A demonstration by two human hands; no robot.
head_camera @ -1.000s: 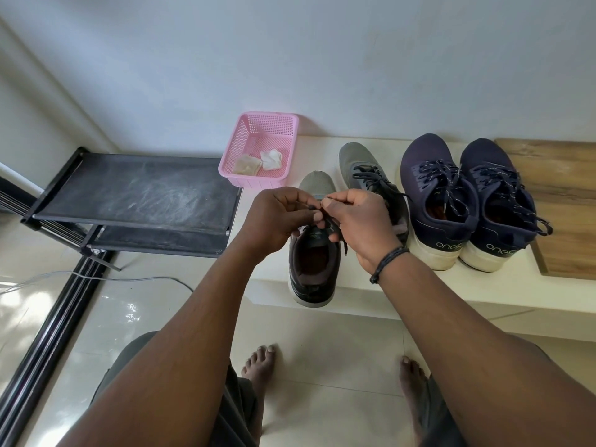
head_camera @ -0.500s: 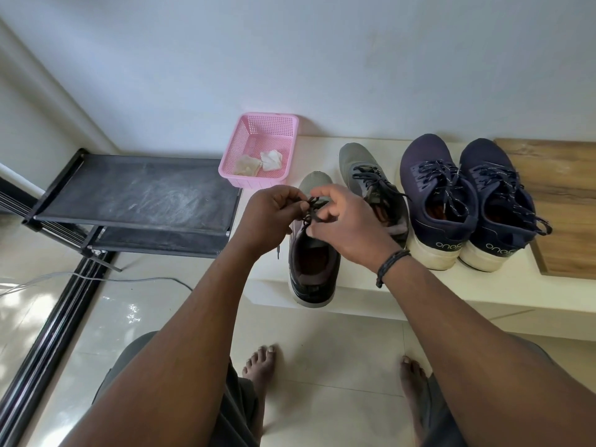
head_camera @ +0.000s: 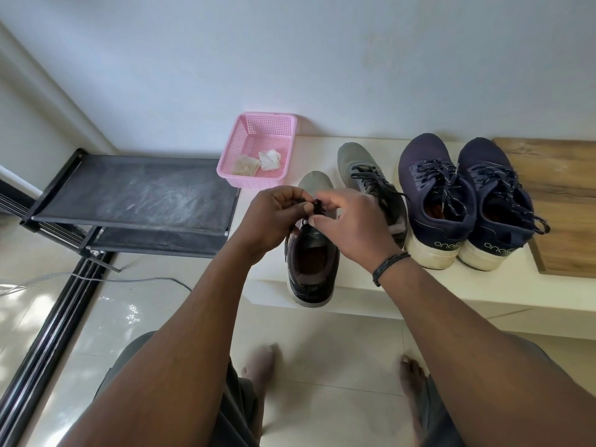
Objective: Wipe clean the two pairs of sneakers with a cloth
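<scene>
Between my left hand (head_camera: 274,217) and right hand (head_camera: 350,227), both now pinching the grey sneaker's (head_camera: 314,240) black lace (head_camera: 317,206), the knot has bunched tighter; wiping waits.

Your one head camera looks forward and steeply down from close above, taking in the white ledge (head_camera: 419,285) against the wall (head_camera: 322,59).

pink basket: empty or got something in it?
Not empty. The pink basket holds two crumpled cloths on its floor, one beige, one white, lying side by side.
</scene>
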